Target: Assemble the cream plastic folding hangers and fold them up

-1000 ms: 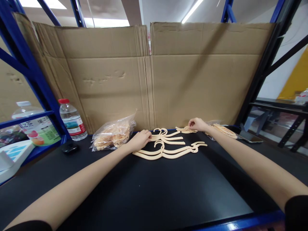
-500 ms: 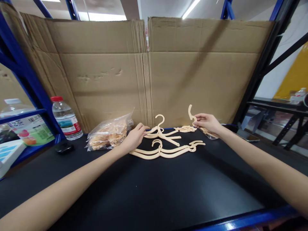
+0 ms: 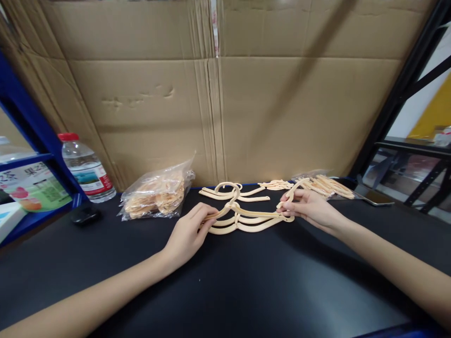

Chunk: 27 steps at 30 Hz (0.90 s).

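Note:
My left hand (image 3: 188,232) pinches the left arm of a cream plastic hanger (image 3: 246,213), lifted slightly over a small pile of the same hangers (image 3: 243,224) on the black table (image 3: 225,281). At the hanger's right end, my right hand (image 3: 310,206) grips a cream hook piece (image 3: 293,189). Another hanger (image 3: 229,191) lies flat just behind them, and a small heap of cream hook pieces (image 3: 276,184) sits further back.
A clear bag of cream parts (image 3: 157,197) lies at back left, another bag (image 3: 326,184) at back right beside a phone (image 3: 373,197). A water bottle (image 3: 84,166) and a small black object (image 3: 84,215) sit left. A cardboard wall (image 3: 218,94) closes the back.
My right hand picked a hook piece from the heap and brought it down toward the hangers. My left hand lifted one hanger and drew it nearer. The camera tilted downward.

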Available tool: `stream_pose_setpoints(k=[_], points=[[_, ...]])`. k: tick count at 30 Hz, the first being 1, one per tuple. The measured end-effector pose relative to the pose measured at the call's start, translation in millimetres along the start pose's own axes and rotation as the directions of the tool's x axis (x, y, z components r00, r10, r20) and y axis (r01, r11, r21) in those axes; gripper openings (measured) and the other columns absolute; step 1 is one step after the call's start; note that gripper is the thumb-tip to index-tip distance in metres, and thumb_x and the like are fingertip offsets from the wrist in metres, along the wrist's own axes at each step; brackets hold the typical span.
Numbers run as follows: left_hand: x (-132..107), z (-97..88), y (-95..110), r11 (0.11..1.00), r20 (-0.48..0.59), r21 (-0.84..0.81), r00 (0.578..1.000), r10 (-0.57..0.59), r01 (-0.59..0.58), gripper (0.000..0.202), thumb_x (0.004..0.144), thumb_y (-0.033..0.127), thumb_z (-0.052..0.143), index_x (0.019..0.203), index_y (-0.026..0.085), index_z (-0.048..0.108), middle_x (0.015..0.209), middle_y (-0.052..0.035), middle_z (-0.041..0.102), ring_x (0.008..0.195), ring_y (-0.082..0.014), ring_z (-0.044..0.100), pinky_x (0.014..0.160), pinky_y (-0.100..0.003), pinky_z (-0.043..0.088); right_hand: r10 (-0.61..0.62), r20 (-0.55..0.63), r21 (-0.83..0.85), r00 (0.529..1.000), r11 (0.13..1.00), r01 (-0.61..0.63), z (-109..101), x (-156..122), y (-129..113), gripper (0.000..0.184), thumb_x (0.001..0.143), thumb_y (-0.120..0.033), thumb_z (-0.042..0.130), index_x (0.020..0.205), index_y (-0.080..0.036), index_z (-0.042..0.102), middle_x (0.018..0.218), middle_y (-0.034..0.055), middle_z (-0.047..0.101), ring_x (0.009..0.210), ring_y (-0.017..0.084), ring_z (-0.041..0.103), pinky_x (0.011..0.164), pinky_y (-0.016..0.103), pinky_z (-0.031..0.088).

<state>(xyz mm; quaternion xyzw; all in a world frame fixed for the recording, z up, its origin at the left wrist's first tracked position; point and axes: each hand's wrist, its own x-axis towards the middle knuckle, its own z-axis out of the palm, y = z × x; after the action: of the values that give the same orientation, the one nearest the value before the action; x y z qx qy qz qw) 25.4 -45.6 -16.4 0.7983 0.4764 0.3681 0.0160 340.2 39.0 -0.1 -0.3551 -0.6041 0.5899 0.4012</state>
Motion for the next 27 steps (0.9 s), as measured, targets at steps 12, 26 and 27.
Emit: stream_pose_setpoints(k=[12,26,27], points=[[-0.6,1.7,-1.7,0.999,0.017,-0.034,0.999,-0.034,0.034,0.012,0.093,0.022,0.047,0.102,0.021,0.055,0.09,-0.0011,0.063,0.077,-0.0146,0.061,0.064,-0.024,0.049,0.072,0.196,0.133,0.978,0.986,-0.099,0.3,-8.7,-5.4,0.024,0.074,-0.032,0.077,0.081,-0.015,0.061,0.1,0.0083,0.067,0.094,0.02,0.065,0.086,0.034,0.052],[-0.7,1.8,-0.7,0.998,0.02,-0.069,1.0,0.007,-0.005,0.014,0.092,0.017,0.048,0.103,0.02,0.056,0.092,-0.0005,0.062,0.081,-0.0128,0.061,0.069,-0.022,0.05,0.188,0.212,0.15,0.959,0.964,-0.222,-1.0,-7.7,-2.8,0.024,0.077,-0.031,0.073,0.08,-0.016,0.055,0.098,0.0126,0.07,0.086,0.026,0.07,0.078,0.033,0.056],[-0.8,1.9,-0.6,0.998,0.019,-0.068,1.0,0.007,-0.006,0.014,0.092,0.017,0.049,0.103,0.02,0.056,0.092,-0.0004,0.062,0.081,-0.0127,0.061,0.068,-0.022,0.05,0.192,0.218,0.153,0.957,0.962,-0.228,-0.7,-7.8,-3.2,0.024,0.077,-0.03,0.073,0.08,-0.016,0.054,0.099,0.0128,0.07,0.086,0.026,0.071,0.077,0.033,0.057]])
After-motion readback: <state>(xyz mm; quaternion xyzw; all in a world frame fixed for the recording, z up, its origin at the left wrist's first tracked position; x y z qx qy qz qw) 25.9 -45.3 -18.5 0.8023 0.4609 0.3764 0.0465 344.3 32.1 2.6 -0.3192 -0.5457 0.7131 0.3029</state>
